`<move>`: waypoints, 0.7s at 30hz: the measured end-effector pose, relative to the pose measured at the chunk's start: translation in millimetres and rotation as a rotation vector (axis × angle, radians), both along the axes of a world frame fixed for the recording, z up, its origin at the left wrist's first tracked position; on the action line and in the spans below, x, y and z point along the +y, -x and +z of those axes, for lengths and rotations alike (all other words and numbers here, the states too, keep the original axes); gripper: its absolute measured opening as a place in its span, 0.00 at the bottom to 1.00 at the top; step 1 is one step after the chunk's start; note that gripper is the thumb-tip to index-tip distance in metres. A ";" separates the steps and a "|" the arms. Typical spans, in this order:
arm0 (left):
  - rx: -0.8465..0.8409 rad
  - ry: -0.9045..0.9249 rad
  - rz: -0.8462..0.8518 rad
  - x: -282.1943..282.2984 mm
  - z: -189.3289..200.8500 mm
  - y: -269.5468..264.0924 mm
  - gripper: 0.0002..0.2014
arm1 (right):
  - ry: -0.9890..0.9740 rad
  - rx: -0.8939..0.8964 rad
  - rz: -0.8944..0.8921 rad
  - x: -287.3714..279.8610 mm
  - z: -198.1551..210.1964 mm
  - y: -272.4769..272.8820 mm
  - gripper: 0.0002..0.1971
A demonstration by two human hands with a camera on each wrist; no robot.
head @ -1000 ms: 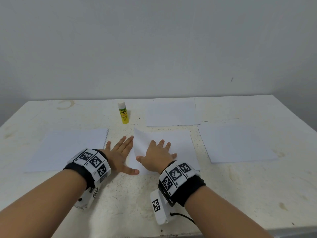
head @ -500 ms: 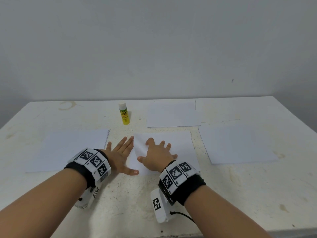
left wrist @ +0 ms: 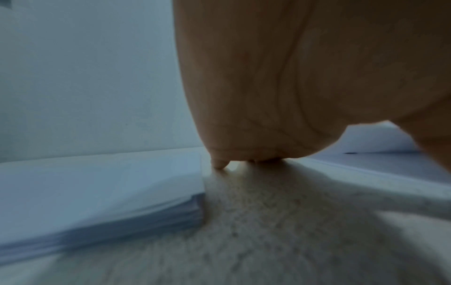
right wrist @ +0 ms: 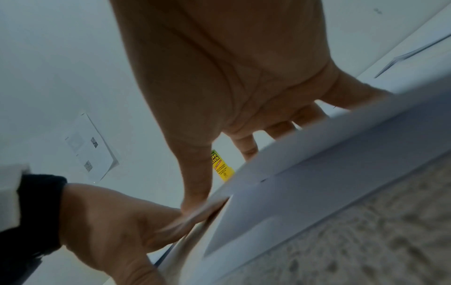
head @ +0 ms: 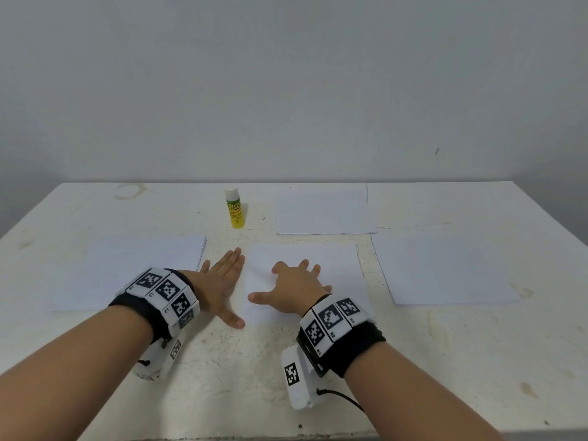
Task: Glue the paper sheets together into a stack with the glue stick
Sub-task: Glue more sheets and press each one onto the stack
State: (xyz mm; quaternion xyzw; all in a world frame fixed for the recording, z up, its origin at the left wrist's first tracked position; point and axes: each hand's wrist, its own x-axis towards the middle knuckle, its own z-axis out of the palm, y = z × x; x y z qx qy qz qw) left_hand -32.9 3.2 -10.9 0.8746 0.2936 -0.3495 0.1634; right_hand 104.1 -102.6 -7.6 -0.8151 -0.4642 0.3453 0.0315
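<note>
The left hand lies flat on the surface, fingers straight and together, thumb spread toward the near side, just left of the middle sheet. The right hand rests on that sheet, fingers spread and slightly bent, tips on the paper, pinching nothing. In the right wrist view the sheet's left edge stands a little off the surface by the thumb. A paper stack lies left of the left hand. The glue stick stands upright and capped at the far side, well apart from both hands. A far sheet lies right of it, and a right sheet lies apart.
</note>
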 end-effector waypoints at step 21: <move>-0.155 -0.082 0.200 -3.2 -1.3 -9.0 0.54 | 0.031 -0.051 0.015 0.7 0.3 0.2 0.29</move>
